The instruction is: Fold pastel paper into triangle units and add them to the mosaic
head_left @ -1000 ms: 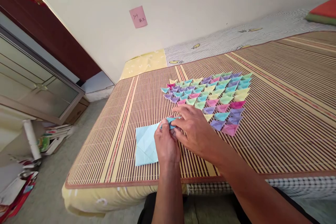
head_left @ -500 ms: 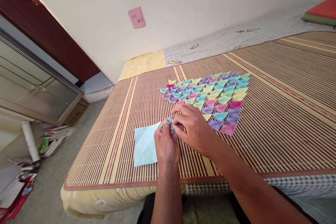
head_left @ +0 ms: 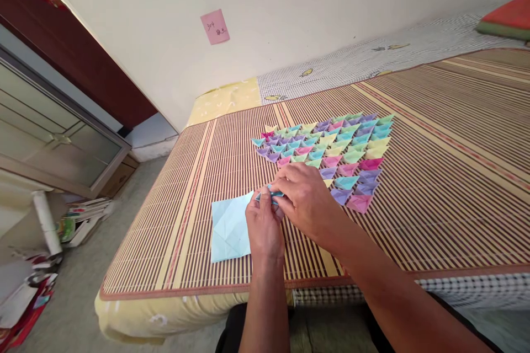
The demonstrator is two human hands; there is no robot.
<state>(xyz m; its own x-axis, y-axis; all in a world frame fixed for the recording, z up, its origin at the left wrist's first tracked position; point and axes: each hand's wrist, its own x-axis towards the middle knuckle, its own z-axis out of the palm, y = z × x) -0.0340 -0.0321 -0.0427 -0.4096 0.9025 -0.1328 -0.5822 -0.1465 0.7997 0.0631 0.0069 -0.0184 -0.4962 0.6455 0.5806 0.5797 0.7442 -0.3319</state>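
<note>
Between my two hands is a small piece of folded blue paper [head_left: 275,194]. My left hand [head_left: 265,226] pinches it with the thumb on top. From the right, the bent fingers of my right hand [head_left: 304,193] grip its far side. Fingers cover much of the paper, so its full shape is hidden. Light blue creased paper sheets [head_left: 230,231] lie flat on the mat just left of my left hand. Beyond my hands, many small folded paper boats [head_left: 331,146] in pink, purple, blue, green and yellow stand in close rows.
A striped bamboo mat [head_left: 178,204] covers the bed, its front edge near my legs. A pink note [head_left: 215,26] is stuck to the wall behind. Papers and books [head_left: 85,223] lie on the floor at left. Red and green folded bedding [head_left: 507,19] rests at far right.
My right fingers have closed in on the blue paper, which now shows as a narrow strip between both hands. My left hand has shifted slightly right.
</note>
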